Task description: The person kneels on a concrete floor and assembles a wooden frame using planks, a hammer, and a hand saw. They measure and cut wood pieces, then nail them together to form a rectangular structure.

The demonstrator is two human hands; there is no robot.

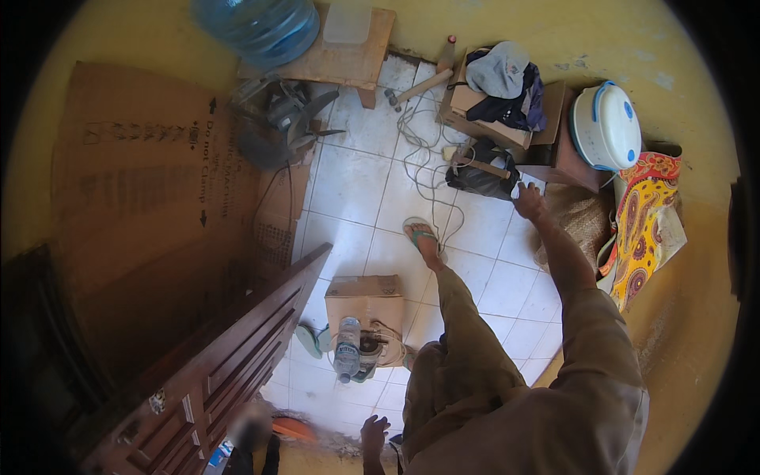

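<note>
My right hand (530, 201) reaches forward at the end of an outstretched arm, its fingers spread and apparently holding nothing. Just beyond its fingertips lies a black bag (484, 180) with a wooden-handled tool (481, 165) across its top. Low in the view, my left hand (374, 434) hangs beside my leg, fingers loosely apart and nothing seen in them. A hammer (419, 90) with a wooden handle leans by an open cardboard box (483, 115) that holds dark clothing and a grey cap (497, 70). A thin cord (427, 162) lies tangled on the tiles.
A cardboard carton (364, 294) stands by my feet, with a plastic water bottle (347, 350) next to it. On the left are a wooden door (237, 348) and a big cardboard sheet (142, 158). A white cooler (608, 127) and patterned bag (641, 218) stand right. Another person (252, 427) appears at lower left.
</note>
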